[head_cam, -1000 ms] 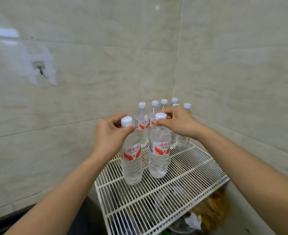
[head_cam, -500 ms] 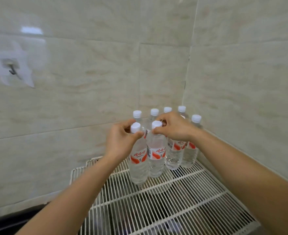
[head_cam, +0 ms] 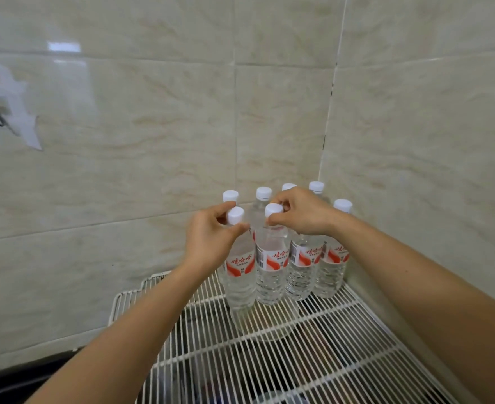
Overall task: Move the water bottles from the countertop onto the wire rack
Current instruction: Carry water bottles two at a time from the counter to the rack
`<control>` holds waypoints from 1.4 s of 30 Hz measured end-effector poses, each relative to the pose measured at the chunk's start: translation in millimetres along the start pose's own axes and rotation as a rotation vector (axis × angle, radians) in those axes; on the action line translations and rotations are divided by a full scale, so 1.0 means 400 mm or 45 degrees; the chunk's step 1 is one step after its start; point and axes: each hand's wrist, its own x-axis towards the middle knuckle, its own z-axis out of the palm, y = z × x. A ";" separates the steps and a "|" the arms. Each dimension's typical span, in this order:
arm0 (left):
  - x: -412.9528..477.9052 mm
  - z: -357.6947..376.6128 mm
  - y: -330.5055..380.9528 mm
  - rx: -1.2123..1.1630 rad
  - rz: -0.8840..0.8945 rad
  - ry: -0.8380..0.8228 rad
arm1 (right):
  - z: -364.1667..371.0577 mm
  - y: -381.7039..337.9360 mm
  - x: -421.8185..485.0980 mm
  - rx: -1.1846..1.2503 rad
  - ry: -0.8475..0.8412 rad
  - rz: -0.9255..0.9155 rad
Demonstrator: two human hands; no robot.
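Two clear water bottles with white caps and red-and-white labels stand upright on the white wire rack. My left hand grips the neck of the left bottle. My right hand pinches the neck of the right bottle just under its cap. Both bottles stand in front of several more of the same bottles, grouped in the rack's far right corner against the tiled walls.
Tiled walls meet in a corner behind the bottles. A metal hook on a torn white patch sticks to the left wall. The near half of the rack is bare wire, with dark things dimly visible beneath it.
Both hands have carried their bottles farther back on the rack, up against the group in the corner. The camera has moved closer and tilted up.
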 end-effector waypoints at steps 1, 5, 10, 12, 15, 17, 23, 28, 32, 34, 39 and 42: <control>0.002 0.005 0.000 0.002 0.001 -0.003 | -0.001 0.001 0.001 -0.002 0.002 0.000; 0.007 0.019 -0.001 0.012 -0.006 -0.007 | -0.003 0.006 0.004 0.010 -0.018 0.001; 0.005 0.019 -0.011 0.046 0.020 -0.006 | 0.001 0.013 -0.001 0.012 -0.008 0.005; 0.002 0.016 -0.018 0.063 0.042 0.001 | 0.003 0.012 0.001 -0.015 0.004 0.008; -0.008 0.016 -0.027 0.099 0.089 0.010 | 0.004 0.007 0.000 -0.121 0.015 0.007; -0.011 0.018 -0.031 0.143 0.132 -0.003 | 0.005 0.003 -0.006 -0.232 0.042 -0.009; -0.018 0.015 -0.032 0.303 0.194 -0.089 | 0.014 -0.021 -0.049 -0.507 0.236 -0.089; -0.038 -0.016 -0.053 0.390 0.191 -0.108 | 0.037 -0.064 -0.087 -0.523 0.375 -0.189; -0.093 -0.088 -0.099 0.426 0.134 -0.044 | 0.109 -0.117 -0.109 -0.370 0.341 -0.315; -0.133 -0.147 -0.130 0.486 0.075 0.005 | 0.162 -0.157 -0.116 -0.337 0.265 -0.362; -0.277 -0.370 -0.212 0.614 -0.079 0.122 | 0.352 -0.303 -0.150 -0.252 0.054 -0.494; -0.393 -0.532 -0.267 0.709 -0.173 0.207 | 0.489 -0.428 -0.200 -0.256 -0.089 -0.579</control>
